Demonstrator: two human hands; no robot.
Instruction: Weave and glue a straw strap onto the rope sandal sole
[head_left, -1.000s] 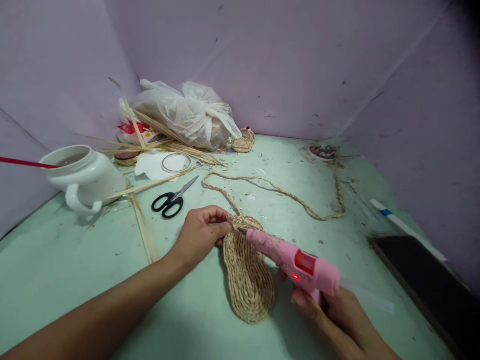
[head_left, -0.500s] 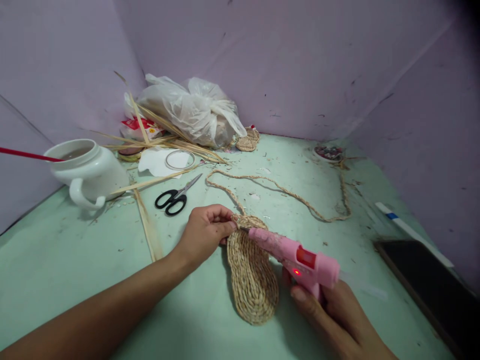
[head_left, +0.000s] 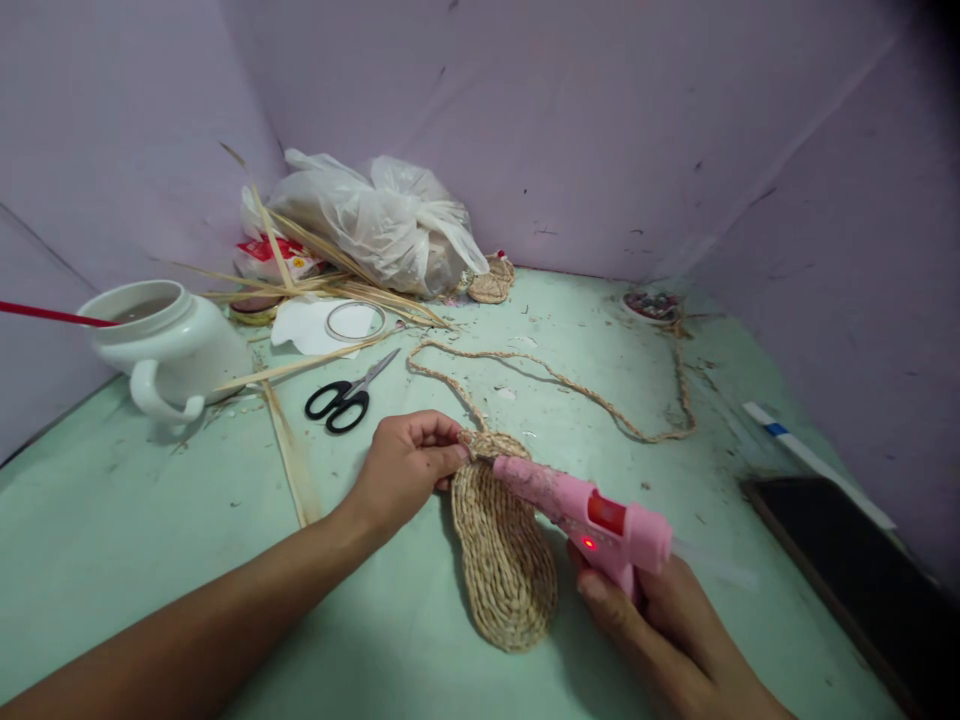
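A sole-shaped piece of coiled, braided straw [head_left: 504,560] lies on the green table. My left hand [head_left: 420,455] is closed, pinching its upper left edge near where the loose braid joins. From that end the straw braid [head_left: 562,378] runs back and to the right across the table. My right hand [head_left: 660,625] is wrapped round the handle of a pink hot glue gun [head_left: 577,505] with a lit red light. The gun's nozzle points left and reaches the straw right beside my left fingertips. Whether glue is coming out cannot be seen.
Black-handled scissors [head_left: 349,398] lie left of the straw piece. Farther left stands a white mug [head_left: 176,345] with a red stick. Straw strips [head_left: 337,285] and a plastic bag [head_left: 382,220] are at the back. A dark flat object [head_left: 847,570] lies at the right; walls enclose the table.
The view has shifted very slightly. My hands, the glue gun and the straw piece hold nearly the same positions, with the nozzle still at the upper edge.
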